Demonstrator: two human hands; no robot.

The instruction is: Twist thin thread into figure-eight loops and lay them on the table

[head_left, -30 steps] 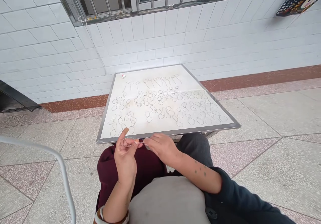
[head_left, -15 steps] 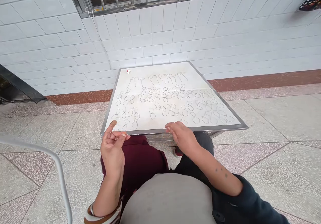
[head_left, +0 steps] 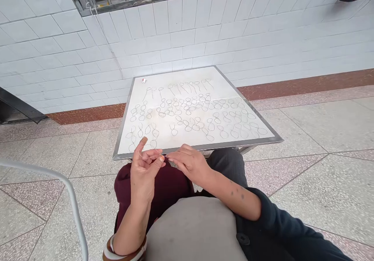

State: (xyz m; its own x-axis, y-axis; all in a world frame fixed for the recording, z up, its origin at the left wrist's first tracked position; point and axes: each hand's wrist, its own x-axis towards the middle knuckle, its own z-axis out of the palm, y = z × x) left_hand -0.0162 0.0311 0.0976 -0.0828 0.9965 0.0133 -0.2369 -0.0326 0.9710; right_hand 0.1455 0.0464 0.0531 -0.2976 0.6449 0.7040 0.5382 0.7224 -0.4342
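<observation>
My left hand [head_left: 146,167] is above the near left edge of the white table, pinching a thin looped wire [head_left: 154,149] between thumb and fingers. One fingertip wears a tan wrapping. From the right, my right hand [head_left: 188,159] meets it with thumb and fingers pressed together at the wire's end; whether it grips the same wire is too fine to tell for certain. Rows of thin wire loops [head_left: 188,125], many twisted into figure-eight shapes, lie on the white tabletop [head_left: 187,139]. Toward the back lie pieces with one loop and a long tail [head_left: 175,85].
A small red and white object [head_left: 144,80] sits at the table's far left corner. Beyond the table is a white tiled wall [head_left: 175,39] with a barred window. A curved grey metal tube [head_left: 71,193] stands at the left.
My right hand has moved left until its fingertips meet those of my left hand. The left hand has shifted right, still pinching the wire. The view has shifted slightly.
</observation>
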